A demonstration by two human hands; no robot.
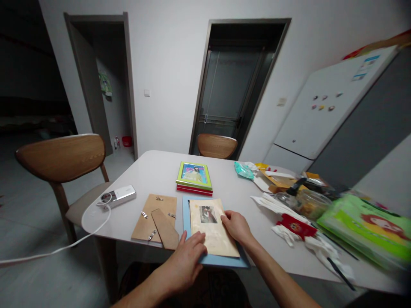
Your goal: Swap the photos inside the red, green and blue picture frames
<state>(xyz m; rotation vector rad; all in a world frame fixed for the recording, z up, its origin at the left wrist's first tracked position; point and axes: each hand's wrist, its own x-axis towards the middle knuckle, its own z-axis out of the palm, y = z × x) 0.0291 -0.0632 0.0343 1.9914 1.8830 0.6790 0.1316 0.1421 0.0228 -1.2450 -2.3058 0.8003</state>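
A yellowed paper sheet [212,229] with a small photo on it lies on a blue frame [186,214] at the table's near edge. My left hand [186,259] rests flat on the sheet's near left corner, fingers stretched out. My right hand [236,226] presses on the sheet's right edge, fingers curled down onto it. To the left lies a brown frame backing board [154,218] with metal clips and a stand flap. Behind the sheet sits a green picture frame [194,175] stacked on a red one.
A white power bank [117,196] with a cable lies at the table's left. Right of my hands are white tissues, a red packet [297,226], a glass jar [310,203] and a green bag [369,226]. Two wooden chairs [62,158] stand by the white table [154,171].
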